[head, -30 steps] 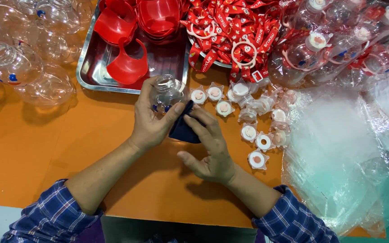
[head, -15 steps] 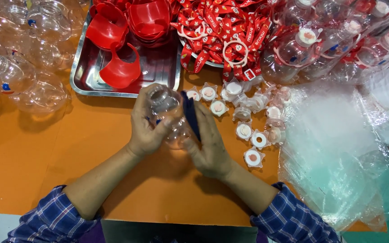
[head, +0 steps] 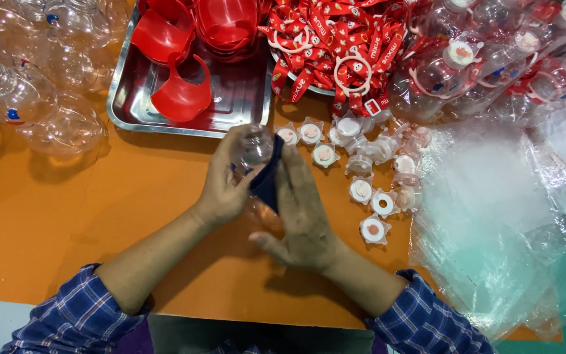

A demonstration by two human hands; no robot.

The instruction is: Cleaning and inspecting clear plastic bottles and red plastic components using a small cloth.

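Orange desk [head: 99, 216] underneath: the left hand [head: 224, 190] wraps a clear bottle [head: 255, 145], neck pointing toward the steel tray [head: 126, 111] at the far edge. Pressed flat against it, the right hand [head: 302, 210] holds a dark blue cloth [head: 268, 178]; white caps [head: 361, 190] lie rightward.

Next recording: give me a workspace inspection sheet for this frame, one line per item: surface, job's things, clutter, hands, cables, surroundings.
Surface: orange tabletop, pale strip along its near edge.
Job's things: small clear bottle and dark blue cloth, cloth pressed against the bottle.
Clutter: white caps spread to the right; steel tray with red plastic pieces; heap of red straps; clear bottles at left; more capped bottles upper right; clear plastic bags at right.
Hands: left hand grips the bottle; right hand holds the cloth to it, palm flat.
Cables: nothing seen.
Surroundings: plaid sleeves; teal surface at lower right.
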